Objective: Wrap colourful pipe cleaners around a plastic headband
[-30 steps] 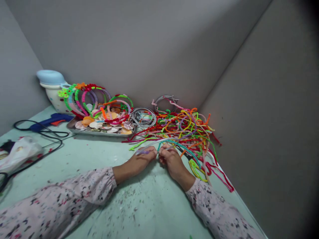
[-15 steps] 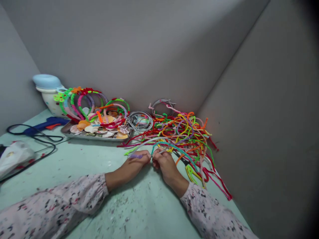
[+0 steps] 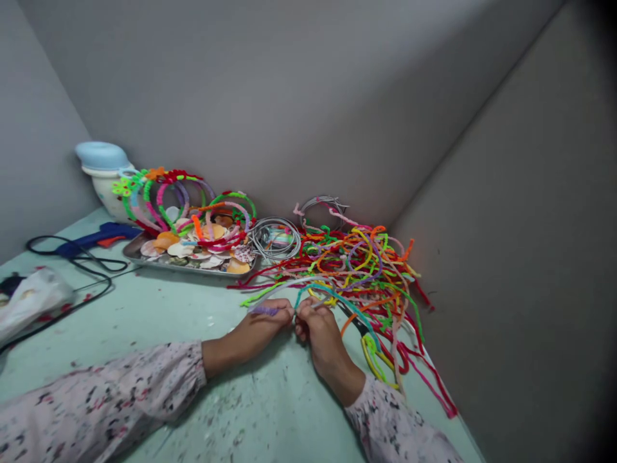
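My left hand (image 3: 267, 325) is closed in a pinch on a pale grey wire hoop (image 3: 282, 284), which arches above both hands. A short purple fuzzy section (image 3: 264, 310) shows beside its fingers. Close against it, my right hand (image 3: 317, 326) pinches a teal pipe cleaner (image 3: 343, 298) that curves up from the fingertips and off to the right. The exact spot where wire and pipe cleaner meet is hidden by the fingers.
Behind lie a tangled pile of pipe cleaners (image 3: 366, 257), wire coils (image 3: 276, 239) and a metal tray (image 3: 193, 269) of shells and fuzzy hoops. Scissors (image 3: 372, 361) rest at right. A blue glue gun (image 3: 91, 239), its cable, a plastic bag (image 3: 36, 297) and a blue-lidded jar (image 3: 108, 186) are left.
The view has shifted, so most things sit slightly further right and lower. Both hands keep their pinch, with little visible change in the hoop or the teal pipe cleaner.
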`<action>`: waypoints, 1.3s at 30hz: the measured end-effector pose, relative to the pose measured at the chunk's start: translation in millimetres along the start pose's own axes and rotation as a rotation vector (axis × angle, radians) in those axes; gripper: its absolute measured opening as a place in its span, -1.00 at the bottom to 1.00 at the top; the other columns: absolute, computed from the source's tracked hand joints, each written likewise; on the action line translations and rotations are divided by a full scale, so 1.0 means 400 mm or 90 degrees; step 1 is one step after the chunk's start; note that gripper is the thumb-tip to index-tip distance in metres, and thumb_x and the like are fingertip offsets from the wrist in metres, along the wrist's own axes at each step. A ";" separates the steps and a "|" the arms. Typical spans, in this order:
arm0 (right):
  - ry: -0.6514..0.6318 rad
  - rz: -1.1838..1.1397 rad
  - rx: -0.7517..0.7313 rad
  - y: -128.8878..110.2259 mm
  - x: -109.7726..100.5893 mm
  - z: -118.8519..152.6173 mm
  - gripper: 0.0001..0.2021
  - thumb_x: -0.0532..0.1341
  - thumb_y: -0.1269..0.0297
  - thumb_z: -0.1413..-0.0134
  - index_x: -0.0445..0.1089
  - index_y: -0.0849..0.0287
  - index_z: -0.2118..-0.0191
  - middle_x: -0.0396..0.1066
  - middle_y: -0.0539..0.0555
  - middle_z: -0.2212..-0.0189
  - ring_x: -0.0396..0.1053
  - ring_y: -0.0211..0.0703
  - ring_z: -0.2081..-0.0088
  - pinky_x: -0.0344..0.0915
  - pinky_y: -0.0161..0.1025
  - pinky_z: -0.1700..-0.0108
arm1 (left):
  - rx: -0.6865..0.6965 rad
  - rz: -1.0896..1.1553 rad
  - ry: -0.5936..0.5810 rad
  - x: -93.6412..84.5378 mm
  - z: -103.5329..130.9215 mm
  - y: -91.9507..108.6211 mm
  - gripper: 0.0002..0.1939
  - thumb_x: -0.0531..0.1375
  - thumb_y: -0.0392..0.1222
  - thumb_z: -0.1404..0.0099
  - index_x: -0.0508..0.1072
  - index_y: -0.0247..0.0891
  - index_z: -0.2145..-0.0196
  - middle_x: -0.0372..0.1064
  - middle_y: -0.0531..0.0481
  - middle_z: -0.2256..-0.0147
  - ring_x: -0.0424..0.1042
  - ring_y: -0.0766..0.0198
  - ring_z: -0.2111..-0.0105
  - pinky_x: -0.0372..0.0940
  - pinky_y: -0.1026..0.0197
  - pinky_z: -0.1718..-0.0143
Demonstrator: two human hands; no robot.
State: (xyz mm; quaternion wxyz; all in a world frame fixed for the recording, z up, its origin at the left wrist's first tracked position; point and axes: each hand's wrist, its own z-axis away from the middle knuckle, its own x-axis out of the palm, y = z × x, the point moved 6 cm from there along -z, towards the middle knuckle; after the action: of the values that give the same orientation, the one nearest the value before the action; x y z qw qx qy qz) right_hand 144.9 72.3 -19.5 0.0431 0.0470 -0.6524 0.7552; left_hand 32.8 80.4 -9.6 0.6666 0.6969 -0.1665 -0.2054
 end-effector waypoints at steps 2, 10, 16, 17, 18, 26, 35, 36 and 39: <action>0.003 -0.003 -0.003 0.002 0.000 0.000 -0.87 0.10 0.24 0.09 0.19 0.16 0.52 0.17 -0.12 0.68 0.12 -0.37 0.64 0.04 -0.40 0.60 | 0.010 0.004 -0.005 0.002 0.000 0.004 -0.78 0.01 -0.15 -0.26 0.30 -0.26 0.49 0.23 0.08 0.52 0.16 0.35 0.50 0.08 0.28 0.45; 0.025 0.009 -0.008 0.000 0.005 0.004 -0.80 0.12 0.22 0.09 0.16 0.15 0.61 0.13 -0.12 0.72 0.07 -0.38 0.68 -0.02 -0.39 0.63 | 0.032 -0.017 0.006 0.002 0.007 0.038 -0.78 0.03 -0.18 -0.21 0.26 -0.27 0.57 0.20 0.07 0.54 0.16 0.34 0.49 0.12 0.26 0.42; 0.029 -0.028 -0.019 0.003 0.008 0.011 -0.87 0.14 0.27 0.10 0.24 0.18 0.56 0.18 -0.11 0.71 0.11 -0.37 0.66 0.02 -0.39 0.61 | 0.039 0.017 -0.006 0.006 0.009 0.057 -0.79 0.00 -0.22 -0.20 0.27 -0.24 0.58 0.28 0.04 0.54 0.23 0.31 0.49 0.18 0.24 0.40; 0.023 -0.034 -0.023 0.003 0.007 0.011 -0.89 0.14 0.28 0.11 0.25 0.18 0.54 0.19 -0.11 0.70 0.12 -0.36 0.65 0.03 -0.40 0.60 | 0.037 0.018 -0.004 0.005 0.010 0.057 -0.79 0.00 -0.22 -0.19 0.26 -0.24 0.58 0.28 0.04 0.54 0.23 0.31 0.49 0.17 0.24 0.40; 0.019 -0.037 -0.028 0.004 0.006 0.010 -0.90 0.14 0.29 0.11 0.26 0.18 0.52 0.20 -0.10 0.70 0.13 -0.36 0.65 0.04 -0.40 0.60 | 0.037 0.016 -0.002 0.005 0.010 0.057 -0.79 0.00 -0.23 -0.19 0.26 -0.24 0.58 0.27 0.05 0.55 0.22 0.31 0.50 0.17 0.24 0.40; 0.048 0.014 -0.036 0.006 -0.003 0.006 -0.87 0.12 0.30 0.11 0.19 0.16 0.58 0.14 -0.13 0.72 0.09 -0.38 0.67 0.00 -0.39 0.61 | 0.035 -0.090 0.010 0.005 0.010 0.037 -0.76 -0.01 -0.21 -0.25 0.33 -0.26 0.53 0.25 0.07 0.53 0.18 0.31 0.48 0.11 0.24 0.37; 0.035 0.024 -0.051 0.004 -0.003 0.009 -0.89 0.10 0.29 0.07 0.22 0.15 0.54 0.17 -0.12 0.71 0.10 -0.35 0.66 0.01 -0.38 0.61 | 0.021 -0.093 0.016 0.001 0.005 0.014 -0.71 -0.04 -0.15 -0.29 0.36 -0.24 0.50 0.32 0.03 0.49 0.22 0.29 0.46 0.09 0.26 0.41; 0.028 0.016 -0.055 0.004 -0.002 0.009 -0.89 0.10 0.29 0.07 0.23 0.15 0.53 0.18 -0.12 0.70 0.11 -0.35 0.66 0.02 -0.38 0.61 | 0.019 -0.091 0.014 0.001 0.004 0.014 -0.70 -0.04 -0.15 -0.30 0.36 -0.24 0.50 0.32 0.02 0.49 0.22 0.28 0.46 0.09 0.26 0.42; 0.021 0.013 -0.054 0.008 -0.004 0.008 -0.90 0.10 0.29 0.08 0.22 0.15 0.53 0.18 -0.13 0.71 0.10 -0.35 0.66 0.03 -0.39 0.61 | 0.019 -0.111 0.008 0.001 0.004 0.012 -0.71 -0.04 -0.16 -0.29 0.38 -0.24 0.48 0.32 0.01 0.48 0.22 0.27 0.44 0.10 0.26 0.42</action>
State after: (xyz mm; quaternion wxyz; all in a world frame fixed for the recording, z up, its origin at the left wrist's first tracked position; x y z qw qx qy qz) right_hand 146.1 68.5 -22.3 0.0481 0.0264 -0.6836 0.7278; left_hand 32.5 78.4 -4.9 0.6368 0.7200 -0.1042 -0.2555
